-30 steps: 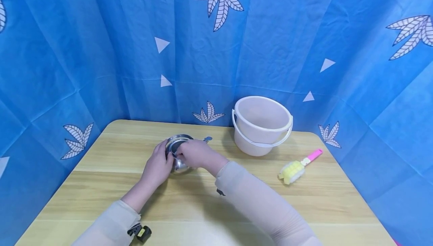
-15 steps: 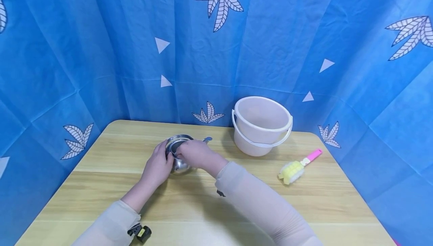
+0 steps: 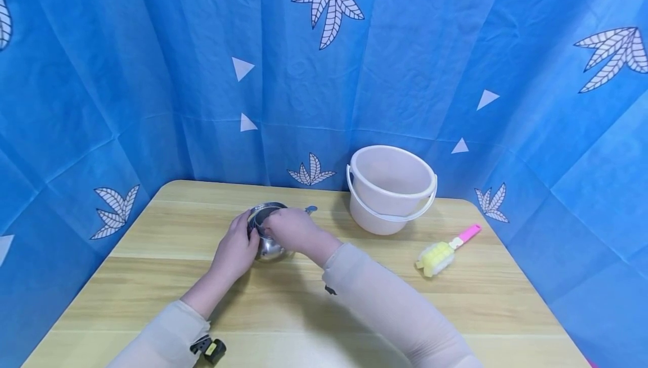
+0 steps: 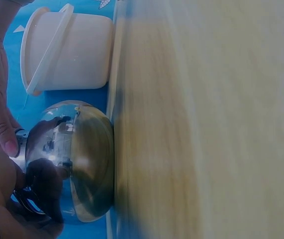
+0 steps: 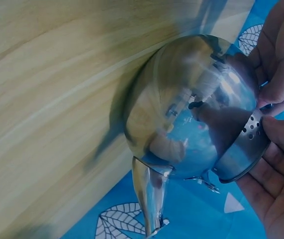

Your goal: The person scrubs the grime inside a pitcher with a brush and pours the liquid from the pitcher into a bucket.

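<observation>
A shiny round metal teapot [image 3: 270,248] stands on the table at centre left; its spout [image 5: 149,194] points away to the right. At its mouth sits a metal strainer [image 5: 243,152], whose side with small holes shows in the right wrist view. My left hand [image 3: 237,244] grips the teapot around its mouth from the left. With curled fingers, my right hand [image 3: 293,228] holds the strainer at the mouth's right side, and its thumb [image 4: 7,142] presses on the metal there. The fingers inside the mouth are partly hidden in the head view.
A white bucket [image 3: 361,210] with its handle hanging down in front stands at the back right of the wooden table [image 3: 202,205]. Nearer the right edge lies a yellow and white sponge brush [image 3: 436,258] with a pink handle. Blue curtains [image 3: 324,86] surround the table's back and sides.
Both hands stay at the teapot's mouth with hardly any movement. The rings visible inside the mouth look slightly different, as if the strainer has shifted a little. The view has tilted slightly.
</observation>
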Demonstrator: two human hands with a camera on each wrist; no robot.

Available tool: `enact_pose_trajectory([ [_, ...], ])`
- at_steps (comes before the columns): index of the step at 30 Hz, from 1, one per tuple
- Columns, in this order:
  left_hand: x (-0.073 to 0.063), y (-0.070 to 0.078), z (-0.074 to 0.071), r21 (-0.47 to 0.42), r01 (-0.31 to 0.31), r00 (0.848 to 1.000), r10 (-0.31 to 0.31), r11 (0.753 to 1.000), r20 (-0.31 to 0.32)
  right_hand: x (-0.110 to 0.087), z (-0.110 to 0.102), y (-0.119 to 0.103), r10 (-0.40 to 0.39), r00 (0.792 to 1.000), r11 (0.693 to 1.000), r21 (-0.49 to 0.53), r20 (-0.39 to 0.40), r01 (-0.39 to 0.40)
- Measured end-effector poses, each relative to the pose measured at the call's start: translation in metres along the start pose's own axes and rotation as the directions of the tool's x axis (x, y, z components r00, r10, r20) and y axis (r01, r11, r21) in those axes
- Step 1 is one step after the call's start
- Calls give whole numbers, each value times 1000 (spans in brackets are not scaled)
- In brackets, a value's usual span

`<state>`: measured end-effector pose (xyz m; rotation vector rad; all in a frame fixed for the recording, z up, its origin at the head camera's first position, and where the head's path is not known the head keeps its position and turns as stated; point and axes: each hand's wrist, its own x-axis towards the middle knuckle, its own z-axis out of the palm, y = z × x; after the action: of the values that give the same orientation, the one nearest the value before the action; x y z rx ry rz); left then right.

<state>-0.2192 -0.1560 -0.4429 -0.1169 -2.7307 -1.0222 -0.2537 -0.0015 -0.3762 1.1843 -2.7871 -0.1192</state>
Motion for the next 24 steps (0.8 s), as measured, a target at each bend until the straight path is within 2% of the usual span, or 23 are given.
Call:
enact_pose_trajectory([
  [6,-1,0,1,-1,6,1000,-6,1000,-9,-3,-4,0,-11,999,999,-39,-36,9],
  [24,-1,-1,1,-5,-1,1000,1,1000,0,-13,-21,0,-25,998,1000,-12,-65,25],
])
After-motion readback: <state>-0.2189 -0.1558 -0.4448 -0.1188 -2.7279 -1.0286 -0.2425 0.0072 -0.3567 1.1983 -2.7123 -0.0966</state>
